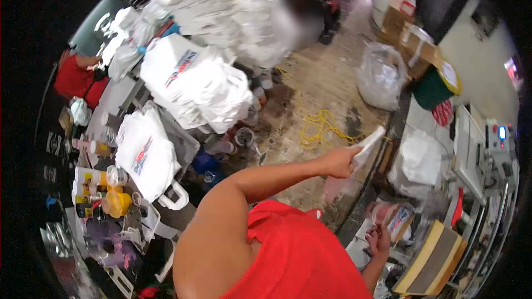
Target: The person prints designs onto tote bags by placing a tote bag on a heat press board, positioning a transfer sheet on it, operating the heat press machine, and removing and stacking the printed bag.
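Stretched across in front of me, my left hand is closed on a narrow white piece of fabric, which points up and right over the floor. My right hand is low on the right with its fingers loosely apart and nothing visible in them. Just beside its fingers is a pinkish container, close to a white printed item; contact cannot be made out. A folded white fabric pile lies on the bench beyond the right hand.
White printed bags and a larger stack lie on the left, near paint tubs. A yellow cord is coiled on the floor. A clear plastic bag and a machine stand right. A person in red is far left.
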